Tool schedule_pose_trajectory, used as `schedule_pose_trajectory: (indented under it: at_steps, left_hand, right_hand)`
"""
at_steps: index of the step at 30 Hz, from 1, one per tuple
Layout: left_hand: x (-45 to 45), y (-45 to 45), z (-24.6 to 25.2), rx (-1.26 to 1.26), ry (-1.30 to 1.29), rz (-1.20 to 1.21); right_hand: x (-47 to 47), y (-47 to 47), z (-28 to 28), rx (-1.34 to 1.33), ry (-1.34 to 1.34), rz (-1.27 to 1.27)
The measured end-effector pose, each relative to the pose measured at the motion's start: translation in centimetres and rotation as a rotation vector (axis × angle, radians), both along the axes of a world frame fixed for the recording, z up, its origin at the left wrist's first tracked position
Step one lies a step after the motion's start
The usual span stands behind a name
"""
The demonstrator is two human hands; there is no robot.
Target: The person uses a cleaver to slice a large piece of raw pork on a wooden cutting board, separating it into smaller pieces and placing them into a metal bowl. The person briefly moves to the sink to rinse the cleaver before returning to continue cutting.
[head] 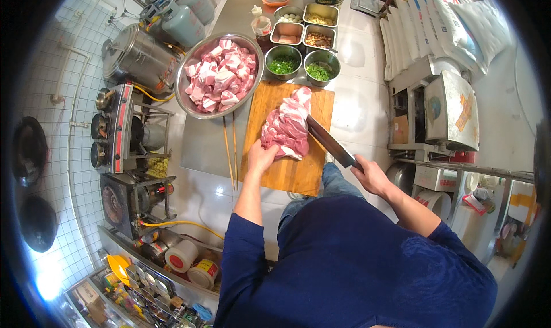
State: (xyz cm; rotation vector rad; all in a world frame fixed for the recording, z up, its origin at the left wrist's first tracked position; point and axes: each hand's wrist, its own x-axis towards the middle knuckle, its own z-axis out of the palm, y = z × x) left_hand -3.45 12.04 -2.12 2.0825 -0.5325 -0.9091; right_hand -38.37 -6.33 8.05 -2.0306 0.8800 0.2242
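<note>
A large slab of raw meat (286, 128) with pale fat lies lengthwise on a wooden cutting board (275, 179). My left hand (262, 156) grips its near left corner, the thumb on top and the other fingers mostly hidden. In my right hand (370, 174) is the handle of a cleaver (329, 142), whose dark blade slants up and left. The blade's far end meets the meat's right edge; whether it cuts in I cannot tell. Left of the board, a wide steel basin (182, 96) is heaped with raw meat chunks (221, 76).
Two long wooden chopsticks (228, 151) stick out over the steel table (202, 151). Beyond the board stand steel bowls of chopped greens (282, 65), pans of other ingredients (319, 38) and a sauce bottle (261, 26). Gas burners (116, 130) are at left, stacked sacks (430, 26) at right.
</note>
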Motion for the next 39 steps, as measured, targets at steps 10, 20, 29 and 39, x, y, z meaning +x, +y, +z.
schedule_pose_trajectory:
  at_steps: [10, 20, 29, 39]
  left_hand:
    - [-8.9, 2.9, 0.4, 0.053, -0.273, 0.494]
    - [-7.4, 3.3, -0.6, -0.331, -0.811, 0.052]
    - [-8.2, 3.1, -1.4, -0.305, -0.828, 0.081]
    - [-7.3, 3.2, -1.6, -0.233, -0.75, 0.061]
  right_hand:
    - [1.1, 0.3, 4.2, -0.199, 0.1, 0.058]
    - [6.8, 5.2, 2.2, -0.219, 0.062, 0.3]
    - [16.2, 5.1, -1.0, -0.293, -0.12, 0.393]
    - [12.6, 5.2, -0.5, -0.201, 0.078, 0.403]
